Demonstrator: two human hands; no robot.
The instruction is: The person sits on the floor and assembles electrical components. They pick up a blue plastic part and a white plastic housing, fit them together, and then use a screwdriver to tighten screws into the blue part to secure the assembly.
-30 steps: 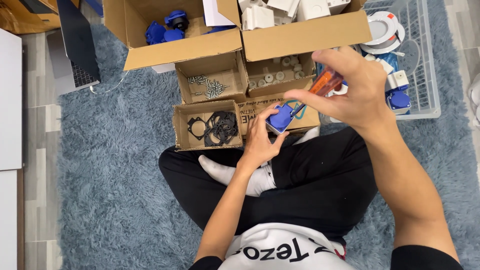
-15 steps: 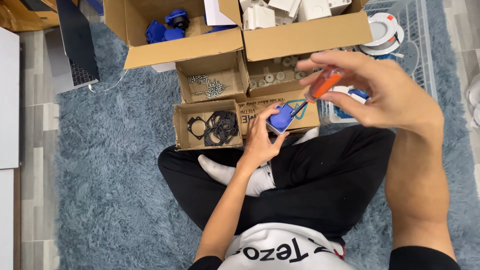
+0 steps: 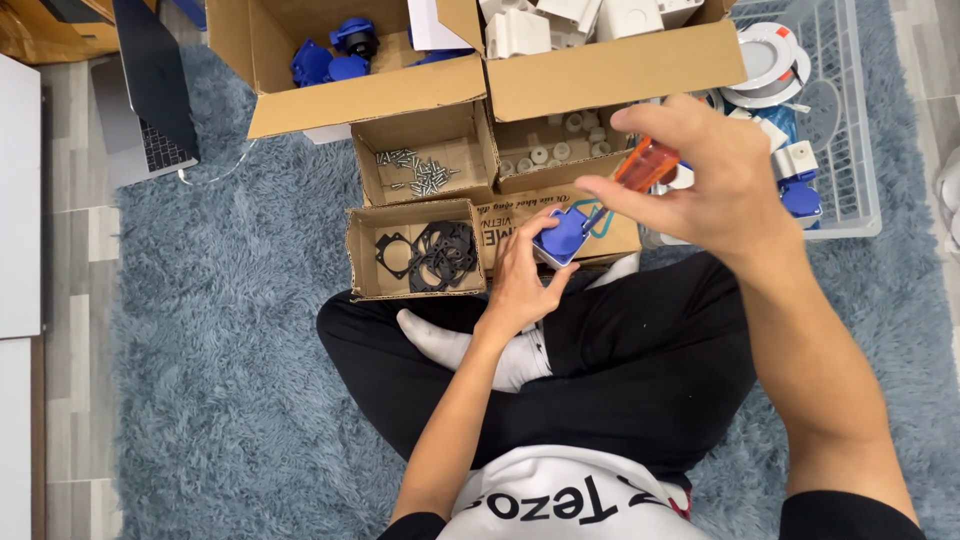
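Two hands meet near the middle of the frame, above our crossed legs in black trousers. Our left hand curls its fingers around a small blue socket housing, pinching it at centre frame, just in front of the low cardboard boxes. Our right hand, up and to the right, pinches the orange handle of a screwdriver between thumb and fingers; its tip points down-left toward the blue housing, though we cannot tell whether they touch.

Left of the housing sits a small open box of black gaskets. Above it, another box holds loose screws, and beside that one a box of small pale round parts. At the top, a large carton contains more blue parts. A white wire basket stands at upper right on the blue shaggy rug.
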